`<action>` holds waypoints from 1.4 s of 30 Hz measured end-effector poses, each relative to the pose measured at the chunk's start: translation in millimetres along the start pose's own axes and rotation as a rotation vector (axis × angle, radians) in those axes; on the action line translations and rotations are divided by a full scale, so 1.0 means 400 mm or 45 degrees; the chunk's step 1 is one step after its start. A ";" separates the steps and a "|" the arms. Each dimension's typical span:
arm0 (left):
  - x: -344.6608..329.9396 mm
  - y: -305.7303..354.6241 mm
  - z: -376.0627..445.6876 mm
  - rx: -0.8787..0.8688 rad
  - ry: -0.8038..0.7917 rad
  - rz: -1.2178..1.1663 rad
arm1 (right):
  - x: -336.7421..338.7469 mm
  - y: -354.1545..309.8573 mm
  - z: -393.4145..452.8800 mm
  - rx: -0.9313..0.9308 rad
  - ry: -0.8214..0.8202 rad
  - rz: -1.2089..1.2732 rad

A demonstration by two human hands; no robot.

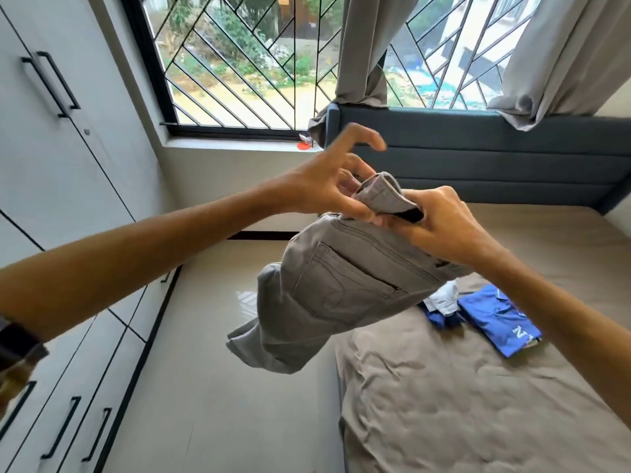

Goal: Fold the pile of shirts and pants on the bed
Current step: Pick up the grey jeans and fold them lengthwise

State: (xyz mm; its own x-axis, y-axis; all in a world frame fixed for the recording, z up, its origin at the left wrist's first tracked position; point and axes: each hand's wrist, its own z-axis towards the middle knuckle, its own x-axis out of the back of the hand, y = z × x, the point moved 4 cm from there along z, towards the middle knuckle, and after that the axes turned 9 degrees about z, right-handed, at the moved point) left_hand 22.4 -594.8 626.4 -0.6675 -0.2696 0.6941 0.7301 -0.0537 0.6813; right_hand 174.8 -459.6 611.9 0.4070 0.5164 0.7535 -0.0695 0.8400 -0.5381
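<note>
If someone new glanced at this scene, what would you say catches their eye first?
The grey pants held up in mid-air at the centre, hanging over the floor beside the bed. The right hand grips the waistband, while the left hand touches it with fingers spread. Next, the bright blue folded shirt lying on the bed at right.

A bedroom in a home. A bed [461, 404] with a wrinkled taupe sheet fills the right side, backed by a padded blue-grey headboard [495, 158]. Folded blue and white clothes [491, 315] lie on the sheet. A tall white built-in wardrobe [68, 165] with black bar handles lines the left wall. Between them is a glossy beige tiled floor [222, 387]. A black-framed window [239, 63] with a patterned metal grille looks onto greenery and buildings, and grey curtains [368, 46] hang beside it.
</note>
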 end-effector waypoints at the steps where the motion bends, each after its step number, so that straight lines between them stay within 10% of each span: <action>1: 0.007 -0.026 -0.030 0.089 0.091 -0.110 | 0.014 0.001 0.002 -0.011 0.029 -0.015; 5: -0.074 -0.246 -0.198 0.740 0.371 -0.018 | 0.069 0.003 0.009 -0.026 0.106 -0.088; 10: -0.394 -0.391 -0.391 1.447 -0.171 -0.877 | 0.023 -0.022 0.021 0.016 0.027 -0.093; 19: -0.426 -0.446 -0.393 1.287 0.827 -1.256 | 0.025 -0.031 0.003 -0.111 -0.110 -0.019; 26: -0.428 -0.434 -0.385 1.150 0.794 -1.406 | 0.089 0.021 -0.068 -0.250 0.023 0.023; 35: -0.447 -0.374 -0.329 1.202 0.664 -0.645 | 0.132 0.069 -0.149 -0.439 0.120 0.007; 42: -0.469 -0.249 -0.149 0.255 -0.129 -0.373 | 0.074 -0.100 -0.231 -0.515 -0.055 0.111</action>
State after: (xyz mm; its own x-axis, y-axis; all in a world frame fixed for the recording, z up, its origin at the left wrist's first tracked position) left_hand 83.5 -596.2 414.5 -0.8625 -0.1732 0.4754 0.4693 0.0774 0.8796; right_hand 273.7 -493.2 620.9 0.3761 0.5967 0.7088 0.2647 0.6639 -0.6994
